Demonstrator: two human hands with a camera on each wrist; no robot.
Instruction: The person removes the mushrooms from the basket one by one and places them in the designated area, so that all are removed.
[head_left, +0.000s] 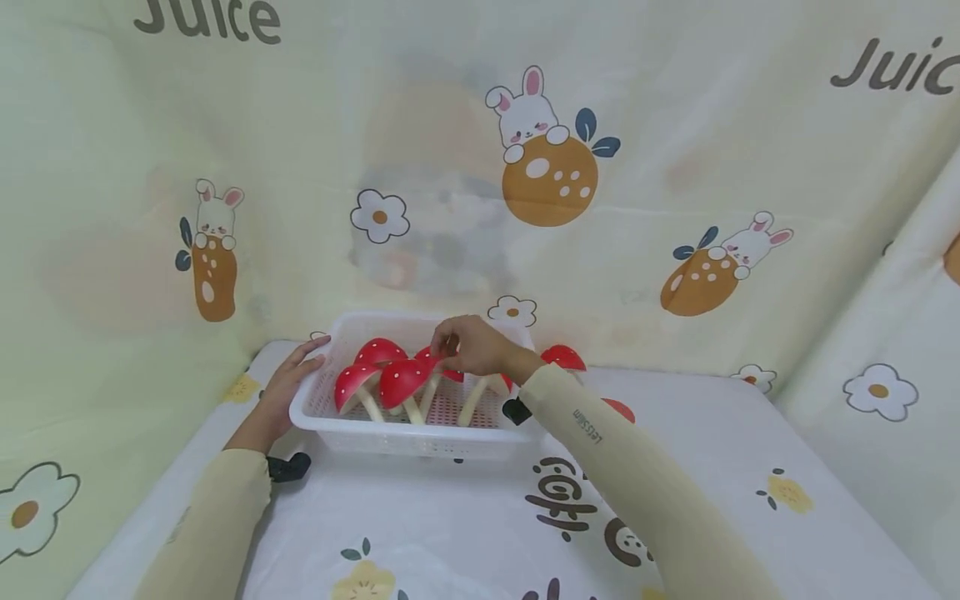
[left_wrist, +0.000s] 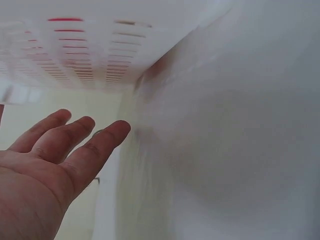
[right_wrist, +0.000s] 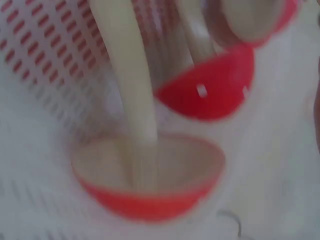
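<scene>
A white plastic basket with slotted sides holds several toy mushrooms with red, white-dotted caps and pale stems. One tilted mushroom lies in the middle of the basket, and another mushroom shows its hollow cap underside in the right wrist view. My left hand is at the basket's left side, fingers extended by the rim; in the left wrist view those fingers look straight. Over the basket, my right hand has curled fingers pinching the cap of a toy mushroom, partly hidden by the hand.
To the basket's right, a red mushroom cap and another red cap, partly behind the right sleeve, are on the table. A printed white cloth covers the tabletop. Behind the basket hangs a cream curtain with rabbits and flowers.
</scene>
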